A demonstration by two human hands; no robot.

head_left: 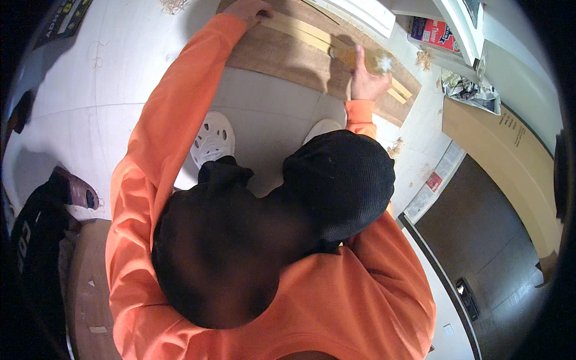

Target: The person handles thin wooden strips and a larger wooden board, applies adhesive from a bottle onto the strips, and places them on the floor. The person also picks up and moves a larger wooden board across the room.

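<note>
A long brown wooden board lies on the floor beyond my feet, with a pale yellow strip running along its length. My left hand is at the board's far left part, fingers curled down at the strip's end. What they pinch is too small to make out. Farther right, my right hand is closed around a glossy, translucent amber thing, perhaps a tape roll, its thumb pointing up and away. Glare hides part of it. Past this hand, two narrow pale strips show near the board's right end.
My white clogs stand near the board. Wood shavings lie on the light floor. At right are a red and blue can, crumpled silver foil and a long cardboard piece. Dark cloth lies at left.
</note>
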